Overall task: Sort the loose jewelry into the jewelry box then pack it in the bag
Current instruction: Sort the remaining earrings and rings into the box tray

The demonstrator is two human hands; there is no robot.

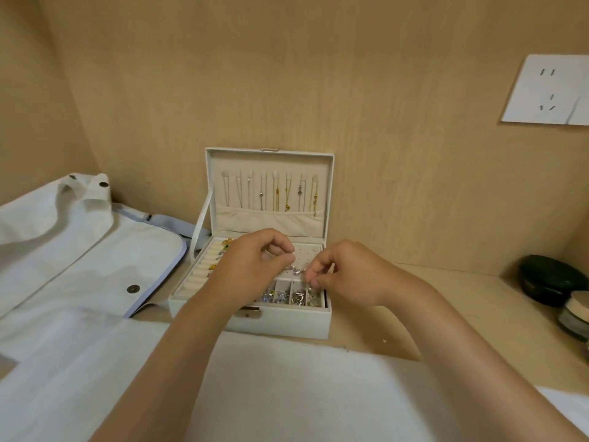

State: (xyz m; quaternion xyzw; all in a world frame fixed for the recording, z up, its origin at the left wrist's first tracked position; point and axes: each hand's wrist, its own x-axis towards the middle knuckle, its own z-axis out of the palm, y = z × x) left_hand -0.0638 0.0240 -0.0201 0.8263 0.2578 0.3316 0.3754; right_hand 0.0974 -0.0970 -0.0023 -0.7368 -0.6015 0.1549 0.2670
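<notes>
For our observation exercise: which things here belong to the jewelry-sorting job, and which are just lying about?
Job: jewelry box, silver piece pinched between left hand and right hand, white bag.
Lying about: dark green case, jar, wall socket.

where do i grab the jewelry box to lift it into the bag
Probably the base's two short end walls, coming in from left and right together: the jewelry box is a wide flat-walled block, and its open lid stands upright, a poor handle.
</notes>
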